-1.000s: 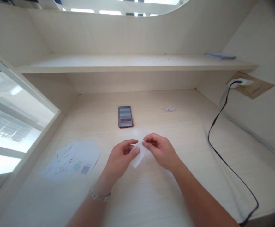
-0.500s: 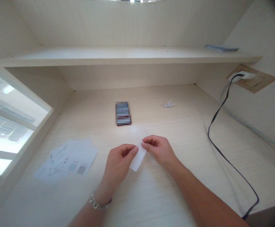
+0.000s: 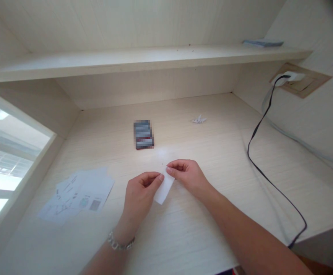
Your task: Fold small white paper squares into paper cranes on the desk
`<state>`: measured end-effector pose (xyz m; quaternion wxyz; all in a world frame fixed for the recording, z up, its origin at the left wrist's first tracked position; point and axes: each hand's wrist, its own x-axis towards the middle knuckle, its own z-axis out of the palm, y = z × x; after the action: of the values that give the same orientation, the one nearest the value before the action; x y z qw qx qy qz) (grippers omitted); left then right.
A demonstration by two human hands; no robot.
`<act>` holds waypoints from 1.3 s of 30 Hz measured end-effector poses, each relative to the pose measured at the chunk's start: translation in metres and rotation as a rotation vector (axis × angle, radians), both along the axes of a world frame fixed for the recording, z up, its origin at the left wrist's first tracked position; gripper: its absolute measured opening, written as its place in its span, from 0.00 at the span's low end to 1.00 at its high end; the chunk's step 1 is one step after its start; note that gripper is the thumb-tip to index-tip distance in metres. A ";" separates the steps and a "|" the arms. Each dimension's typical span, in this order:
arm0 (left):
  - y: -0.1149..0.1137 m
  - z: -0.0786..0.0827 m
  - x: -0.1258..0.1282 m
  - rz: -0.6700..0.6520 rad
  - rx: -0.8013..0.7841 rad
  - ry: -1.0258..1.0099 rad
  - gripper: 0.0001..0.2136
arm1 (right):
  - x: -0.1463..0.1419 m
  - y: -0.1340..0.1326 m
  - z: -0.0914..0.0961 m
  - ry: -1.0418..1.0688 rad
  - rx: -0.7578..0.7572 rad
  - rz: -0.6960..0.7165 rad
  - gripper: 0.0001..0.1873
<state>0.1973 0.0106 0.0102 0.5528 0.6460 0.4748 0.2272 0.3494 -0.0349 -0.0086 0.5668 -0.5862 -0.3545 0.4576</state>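
Between my two hands is a narrow strip of folded white paper (image 3: 164, 191), slanting down to the left just above the desk. My left hand (image 3: 143, 191) pinches its left edge between thumb and fingers; a silver chain bracelet (image 3: 119, 243) circles that wrist. With thumb and forefinger, my right hand (image 3: 187, 175) grips the strip near its upper end. Beyond the hands lies a phone (image 3: 143, 134), its screen blurred out. A small folded paper crane (image 3: 198, 119) rests farther back to the right.
Several printed paper sheets (image 3: 97, 187) lie overlapped at the left. A black cable (image 3: 265, 177) runs down the right side from a charger in the wall socket (image 3: 304, 82). Above the desk's back spans a shelf (image 3: 126, 65) with a flat bluish item (image 3: 263, 42).
The camera view has shifted and tilted slightly, so the desk items appear a little farther left and higher. Both hands keep their pinch on the paper, with hardly any change in pose.
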 end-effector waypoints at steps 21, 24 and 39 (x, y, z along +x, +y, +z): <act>-0.002 0.001 0.000 -0.008 0.022 0.014 0.14 | 0.001 -0.001 0.003 0.099 -0.031 0.013 0.11; -0.002 0.001 -0.001 -0.008 0.028 0.015 0.14 | 0.001 -0.001 0.003 0.097 -0.035 0.011 0.11; -0.003 0.001 -0.001 -0.016 0.024 0.010 0.14 | 0.001 -0.001 0.003 0.088 -0.040 0.004 0.10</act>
<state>0.1963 0.0071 0.0113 0.5444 0.6575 0.4697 0.2253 0.3509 -0.0356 -0.0053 0.5694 -0.5759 -0.3210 0.4910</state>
